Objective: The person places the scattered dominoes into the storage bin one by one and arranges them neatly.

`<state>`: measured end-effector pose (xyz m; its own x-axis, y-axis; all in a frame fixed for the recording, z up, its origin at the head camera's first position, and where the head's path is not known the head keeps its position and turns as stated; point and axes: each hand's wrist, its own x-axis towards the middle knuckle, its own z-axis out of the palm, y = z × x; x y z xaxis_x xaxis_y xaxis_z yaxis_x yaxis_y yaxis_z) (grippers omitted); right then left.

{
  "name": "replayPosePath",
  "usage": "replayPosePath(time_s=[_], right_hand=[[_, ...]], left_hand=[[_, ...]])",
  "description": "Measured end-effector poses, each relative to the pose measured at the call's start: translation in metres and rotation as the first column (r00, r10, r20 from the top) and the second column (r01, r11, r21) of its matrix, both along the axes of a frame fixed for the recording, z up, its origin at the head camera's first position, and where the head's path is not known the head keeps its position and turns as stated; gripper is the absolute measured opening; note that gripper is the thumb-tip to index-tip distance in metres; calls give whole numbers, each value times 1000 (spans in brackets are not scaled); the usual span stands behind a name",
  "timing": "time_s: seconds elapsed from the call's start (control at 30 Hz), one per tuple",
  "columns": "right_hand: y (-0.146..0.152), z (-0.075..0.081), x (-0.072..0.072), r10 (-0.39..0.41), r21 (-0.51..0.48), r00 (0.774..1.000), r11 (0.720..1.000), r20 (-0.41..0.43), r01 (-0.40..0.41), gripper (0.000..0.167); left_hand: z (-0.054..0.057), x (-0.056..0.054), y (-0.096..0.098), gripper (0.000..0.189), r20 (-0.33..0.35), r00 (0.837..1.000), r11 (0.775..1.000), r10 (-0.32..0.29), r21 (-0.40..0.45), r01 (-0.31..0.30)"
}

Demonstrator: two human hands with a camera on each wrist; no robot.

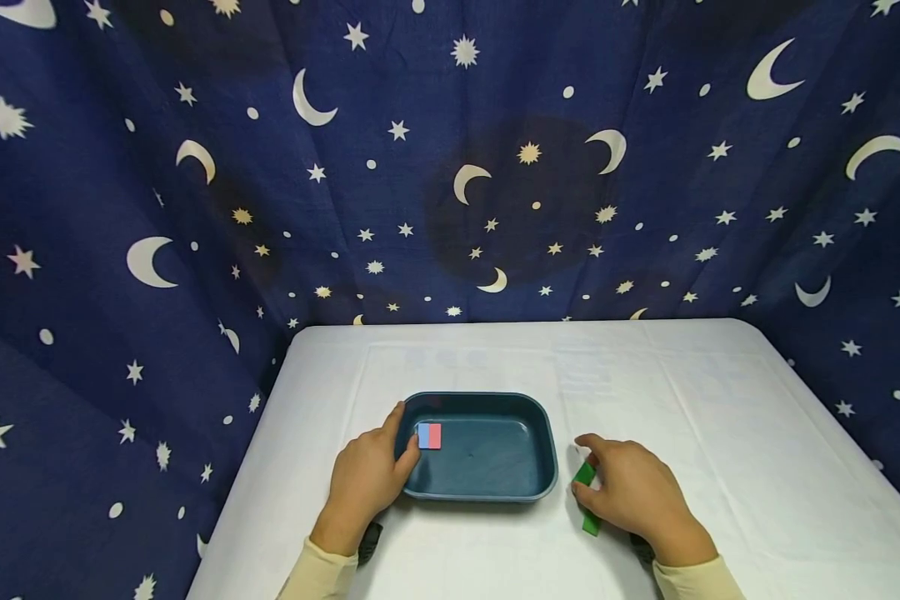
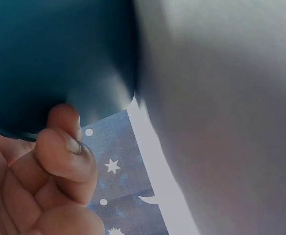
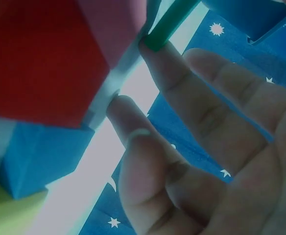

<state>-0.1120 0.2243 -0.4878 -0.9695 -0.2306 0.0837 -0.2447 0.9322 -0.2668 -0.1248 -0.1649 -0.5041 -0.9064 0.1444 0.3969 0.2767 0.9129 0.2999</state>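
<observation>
A dark teal tray (image 1: 480, 497) stands on the white table. My left hand (image 1: 367, 471) grips its left rim, thumb on the inner side; in the left wrist view, curled fingers (image 2: 67, 152) lie against the tray's outside (image 2: 84, 54). Inside the tray, a blue piece (image 1: 423, 436) and a pink piece (image 1: 435, 436) sit side by side near the thumb. My right hand (image 1: 633, 487) is over a green block (image 1: 591, 525), its thumb crossing it, fingers spread. Close up, a fingertip appears to touch the green block (image 3: 170, 27); no firm hold shows.
Near the right wrist camera are a red block (image 3: 40, 63), a pink surface (image 3: 116, 24), a blue block (image 3: 45, 152) and something yellow-green (image 3: 11, 208), which the head view does not show. A star-and-moon curtain (image 1: 420, 275) hangs behind the white table (image 1: 720, 417).
</observation>
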Motion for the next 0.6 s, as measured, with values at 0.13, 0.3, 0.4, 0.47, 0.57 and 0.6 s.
replayPosePath(time_s=[0.13,0.3,0.4,0.47,0.57,0.6], right_hand=[[0,2,-1,-4,-5,1000,1000,23,4,59],[1,4,-1,0,-7,999,1000,44,0,59],[1,6,-2,11,-7,998,1000,58,-11,58],[1,8,-4,25,-10,998,1000,59,-24,56],[1,11,-6,41,-7,997,999,65,-41,55],[1,12,-6,42,-5,997,999,70,-42,55]], left_hand=[[-2,-1,1,63,1,1000,1000,4,-1,-4],[-4,-2,2,63,13,1000,1000,3,6,-3],[-3,-1,1,64,18,1000,1000,4,3,-4],[-2,-1,0,64,15,1000,1000,3,3,-3],[-1,0,0,64,11,1000,1000,0,4,0],[-2,-1,0,64,11,1000,1000,-2,5,2]])
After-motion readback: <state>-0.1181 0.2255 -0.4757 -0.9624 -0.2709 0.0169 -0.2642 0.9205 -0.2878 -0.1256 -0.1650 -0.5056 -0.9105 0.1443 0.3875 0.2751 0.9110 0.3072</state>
